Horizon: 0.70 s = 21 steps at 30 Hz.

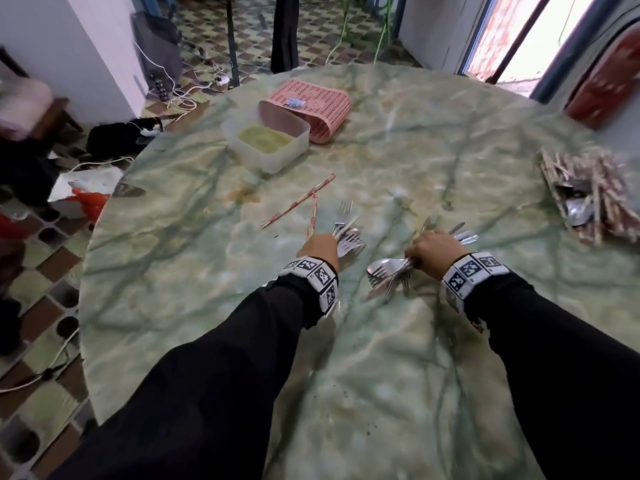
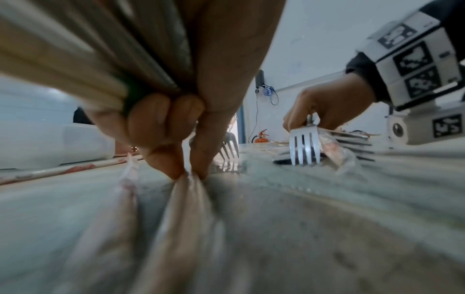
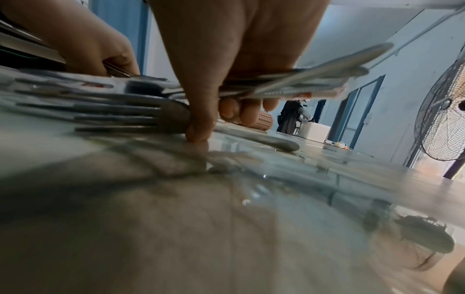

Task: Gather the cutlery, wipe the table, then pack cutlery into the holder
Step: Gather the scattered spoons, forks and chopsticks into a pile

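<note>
My left hand (image 1: 319,247) holds a bundle of forks (image 1: 348,242) against the palm. Its thumb and forefinger (image 2: 198,159) pinch the end of a paper-wrapped chopstick (image 2: 186,208) lying on the green marble table (image 1: 207,306). Another wrapped chopstick (image 1: 298,200) lies just beyond it. My right hand (image 1: 431,251) grips a fanned bundle of forks and spoons (image 1: 389,271) low over the table, its thumb (image 3: 201,123) touching the surface. The pink perforated holder (image 1: 313,110) lies on its side at the far middle of the table.
A translucent tub (image 1: 266,142) with a yellow-green cloth inside stands against the holder. A heap of wrapped chopsticks and spoons (image 1: 588,199) lies at the right edge. Cables and clutter cover the floor on the left. A standing fan (image 3: 443,111) and a person (image 3: 292,117) are beyond the table.
</note>
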{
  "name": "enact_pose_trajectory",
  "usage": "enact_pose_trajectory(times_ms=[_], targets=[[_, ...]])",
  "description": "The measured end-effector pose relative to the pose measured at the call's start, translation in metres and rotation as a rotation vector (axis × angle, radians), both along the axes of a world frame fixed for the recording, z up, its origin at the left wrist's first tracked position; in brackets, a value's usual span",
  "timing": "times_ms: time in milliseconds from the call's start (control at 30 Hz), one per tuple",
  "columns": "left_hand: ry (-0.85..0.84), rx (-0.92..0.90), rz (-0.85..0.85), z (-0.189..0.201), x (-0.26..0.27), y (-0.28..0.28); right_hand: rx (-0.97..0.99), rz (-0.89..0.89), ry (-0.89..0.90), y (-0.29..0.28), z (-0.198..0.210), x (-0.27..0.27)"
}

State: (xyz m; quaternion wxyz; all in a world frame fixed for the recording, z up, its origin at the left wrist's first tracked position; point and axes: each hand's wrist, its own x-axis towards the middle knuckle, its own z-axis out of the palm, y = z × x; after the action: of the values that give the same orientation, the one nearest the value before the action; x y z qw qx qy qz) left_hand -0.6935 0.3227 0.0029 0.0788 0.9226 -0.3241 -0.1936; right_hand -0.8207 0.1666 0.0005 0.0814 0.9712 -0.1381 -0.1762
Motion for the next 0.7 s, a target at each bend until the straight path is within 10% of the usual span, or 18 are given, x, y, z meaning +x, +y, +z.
enact_pose_trajectory(times_ms=[267,700], targets=[[0.057,0.024,0.001,0.000,-0.025,0.018,0.298,0.046,-0.291,0.007,0.003,-0.030],[0.131,-0.377,0.321,0.031,0.035,0.050,1.138,-0.860,-0.723,0.058,0.022,0.019]])
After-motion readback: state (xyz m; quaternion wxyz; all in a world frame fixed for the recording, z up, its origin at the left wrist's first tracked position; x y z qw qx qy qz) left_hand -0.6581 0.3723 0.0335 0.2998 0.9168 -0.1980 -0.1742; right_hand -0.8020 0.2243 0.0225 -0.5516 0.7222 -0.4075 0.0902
